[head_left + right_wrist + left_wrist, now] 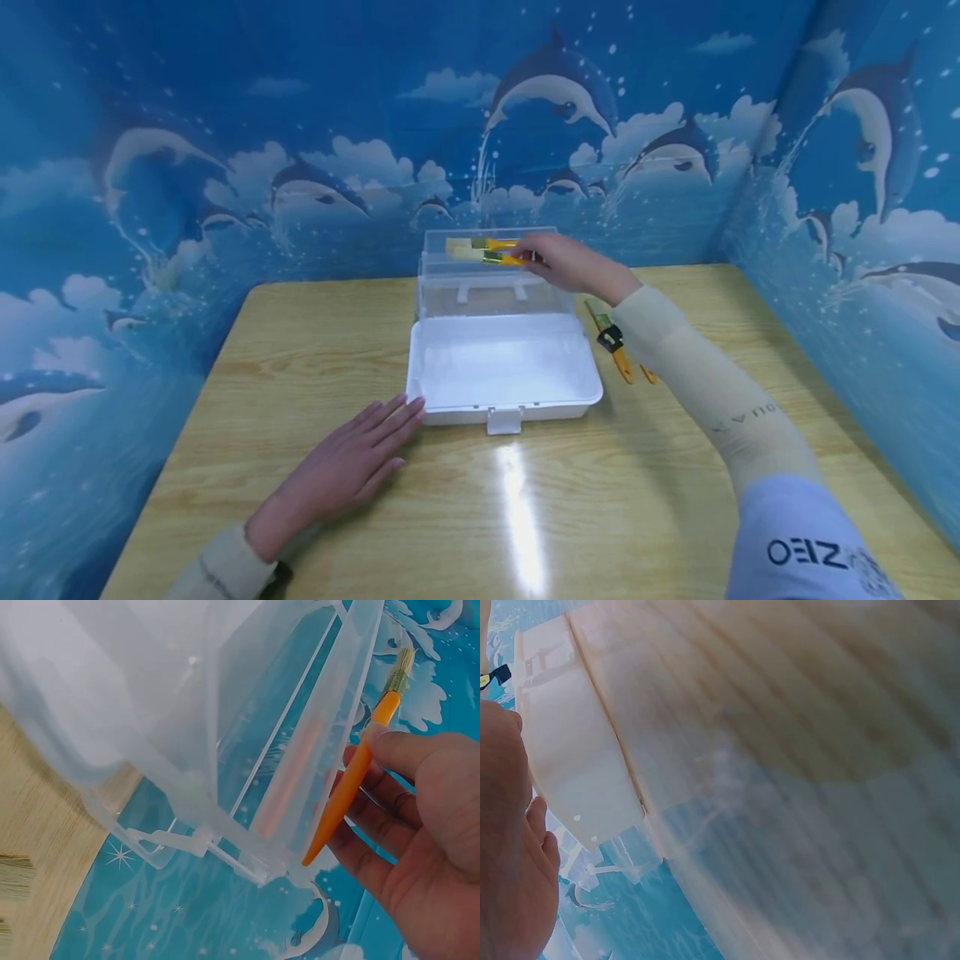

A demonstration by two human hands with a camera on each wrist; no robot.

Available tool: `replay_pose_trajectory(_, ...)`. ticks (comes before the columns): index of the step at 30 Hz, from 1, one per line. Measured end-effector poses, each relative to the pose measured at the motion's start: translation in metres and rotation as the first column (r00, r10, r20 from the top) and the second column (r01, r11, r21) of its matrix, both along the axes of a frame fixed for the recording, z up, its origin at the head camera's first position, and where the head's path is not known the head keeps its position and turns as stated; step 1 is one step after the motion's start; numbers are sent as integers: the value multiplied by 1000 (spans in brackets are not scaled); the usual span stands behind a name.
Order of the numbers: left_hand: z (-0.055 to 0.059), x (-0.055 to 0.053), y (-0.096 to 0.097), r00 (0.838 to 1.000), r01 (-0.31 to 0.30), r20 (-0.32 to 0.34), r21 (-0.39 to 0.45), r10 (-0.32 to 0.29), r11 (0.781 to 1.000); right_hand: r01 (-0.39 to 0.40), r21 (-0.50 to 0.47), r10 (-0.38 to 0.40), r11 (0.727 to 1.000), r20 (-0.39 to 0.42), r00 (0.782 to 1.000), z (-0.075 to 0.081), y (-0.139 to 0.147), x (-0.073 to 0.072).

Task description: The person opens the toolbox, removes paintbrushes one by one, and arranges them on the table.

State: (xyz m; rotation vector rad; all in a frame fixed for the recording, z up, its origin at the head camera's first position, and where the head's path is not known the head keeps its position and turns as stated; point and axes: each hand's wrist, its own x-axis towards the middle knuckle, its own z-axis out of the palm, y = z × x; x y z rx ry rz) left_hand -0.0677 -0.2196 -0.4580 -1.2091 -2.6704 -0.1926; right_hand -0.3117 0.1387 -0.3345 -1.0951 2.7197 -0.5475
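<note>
My right hand point(566, 262) pinches two paintbrushes point(504, 259) by their orange handles, bristles pointing left, level with the top of the raised clear lid point(487, 297). In the right wrist view one brush point(349, 784) lies across the fingers, the thumb pressing its handle; an orange blur shows through the lid beside it. The white plastic box point(502, 367) stands open on the table, its latch at the front. My left hand point(345, 467) lies with fingers straight, fingertips at the box's front left corner. The left wrist view shows only part of that hand point(514, 840).
Right of the box, more orange-handled brushes point(622, 364) lie on the wooden table point(322, 350), partly hidden by my right forearm; a black piece point(611, 337) sits on one. A blue dolphin-print backdrop point(375, 100) rises behind the table and along both sides.
</note>
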Motion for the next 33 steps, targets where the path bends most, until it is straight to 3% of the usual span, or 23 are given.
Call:
replay_pose_trajectory(6,2,1,1,999,-22,38,-15,22,1000,9,-17,-10,1000,-18,1000,0,7,6)
replay_pose_trajectory(25,1,3,1,999,-31,42,-43,32,999,85,-2,-85,996,-84,993,-7,33,28)
replay_pose_trajectory(33,3,4,3,994,-61,83,-72,67,996,126,-22,-128,992,-85,988,-10,46,37)
